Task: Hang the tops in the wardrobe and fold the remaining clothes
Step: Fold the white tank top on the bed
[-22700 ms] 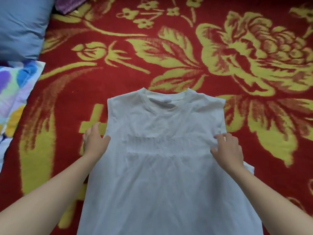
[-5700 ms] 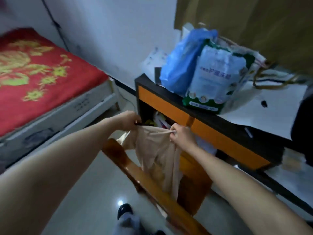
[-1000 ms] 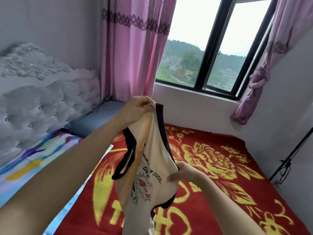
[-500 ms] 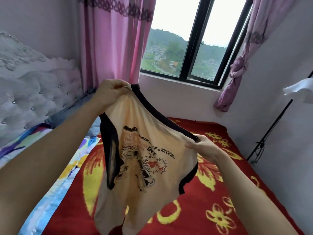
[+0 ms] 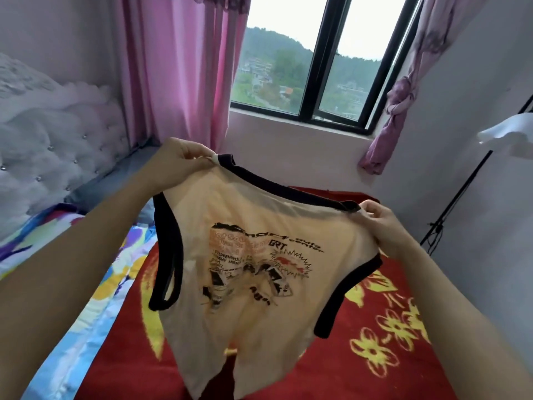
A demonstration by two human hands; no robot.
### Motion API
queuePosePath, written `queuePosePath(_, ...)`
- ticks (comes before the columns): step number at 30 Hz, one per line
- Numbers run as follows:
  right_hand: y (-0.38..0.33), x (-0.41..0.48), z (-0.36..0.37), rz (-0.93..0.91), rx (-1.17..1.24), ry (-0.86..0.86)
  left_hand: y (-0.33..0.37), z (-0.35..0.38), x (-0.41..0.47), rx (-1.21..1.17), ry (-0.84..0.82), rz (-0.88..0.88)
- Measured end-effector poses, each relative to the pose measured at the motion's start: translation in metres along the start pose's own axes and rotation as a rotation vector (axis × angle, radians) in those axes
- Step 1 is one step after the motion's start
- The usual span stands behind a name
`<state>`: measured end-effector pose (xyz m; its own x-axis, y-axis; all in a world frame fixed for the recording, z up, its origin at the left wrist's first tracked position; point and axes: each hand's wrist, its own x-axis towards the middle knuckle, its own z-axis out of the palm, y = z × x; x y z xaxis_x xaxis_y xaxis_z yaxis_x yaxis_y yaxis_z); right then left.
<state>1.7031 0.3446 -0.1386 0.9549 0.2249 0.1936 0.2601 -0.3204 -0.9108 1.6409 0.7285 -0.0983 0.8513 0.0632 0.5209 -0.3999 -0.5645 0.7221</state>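
Both hands are up and the peach sleeveless cotton top with black trim and a printed graphic (image 5: 259,298) is stretched out in the air between them. The left hand (image 5: 184,160) pinches one shoulder of the top between thumb and curled fingers, up high and further out. The right hand (image 5: 383,226) pinches the other shoulder, a touch lower and closer in. So both hands are closed on the fabric, and the black-edged neckline runs taut from one to the other.

The printed side faces the camera, with black, orange and red lettering across the chest. One black-trimmed armhole hangs below the left hand and the other curves down below the right hand. The hem droops to a loose point well beneath both hands, clear of the bed.

Under the hands lies the red blanket with yellow flowers (image 5: 375,356), covering the bed. Out beyond the left forearm there is a bright multicoloured bedsheet (image 5: 86,298), and past that a white button-tufted headboard (image 5: 57,140). Straight ahead, beyond the hands, a pink curtain (image 5: 178,67) hangs beside a black-framed window (image 5: 320,67) showing green hills. Off past the right hand a knotted purple curtain (image 5: 401,96) dangles, and a thin black stand (image 5: 460,192) leans by the wall.
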Motion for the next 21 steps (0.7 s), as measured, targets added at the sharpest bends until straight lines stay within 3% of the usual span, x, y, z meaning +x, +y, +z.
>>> queuePosePath(7, -0.032, 0.008, -0.01, -0.264, -0.219, 0.162, -0.007, -0.004, 0.0, 0.083, 0.126, 0.101)
queuePosePath(10, -0.014, 0.017, -0.003, -0.279, -0.379, 0.184, -0.032, 0.013, 0.003, 0.08, 0.064, 0.063)
queuePosePath(21, 0.157, 0.046, 0.023, 0.233, -0.447, -0.087, -0.168, 0.129, -0.014, 0.123, -0.326, -0.293)
